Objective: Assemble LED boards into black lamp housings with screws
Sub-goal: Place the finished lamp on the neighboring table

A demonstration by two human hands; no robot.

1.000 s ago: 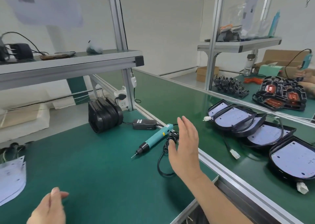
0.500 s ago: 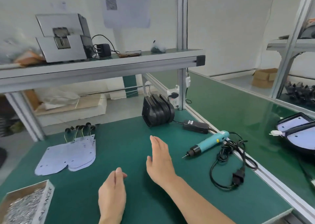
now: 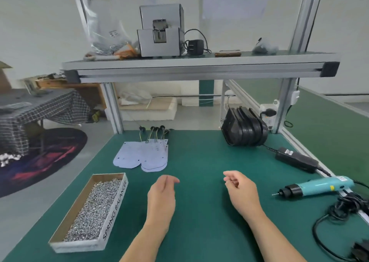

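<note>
A stack of white LED boards (image 3: 142,157) with black-tipped wires lies flat at the back left of the green table (image 3: 199,162). Several black lamp housings (image 3: 244,129) stand on edge, leaning together, at the back right. A cardboard box of small silver screws (image 3: 92,208) sits at the front left. A teal electric screwdriver (image 3: 317,188) lies on its side at the right. My left hand (image 3: 161,197) and my right hand (image 3: 240,193) hover over the middle of the table, fingers loosely curled, holding nothing.
A black power adapter (image 3: 296,159) and a coiled black cable (image 3: 343,212) lie along the right edge. An aluminium-framed shelf (image 3: 199,66) spans overhead, carrying a grey machine (image 3: 160,31). Frame posts stand at the table's back corners.
The view has swung left from the neighbouring bench to this table. My right hand drew back from the screwdriver toward the centre and its fingers curled; my left hand rose beside it.
</note>
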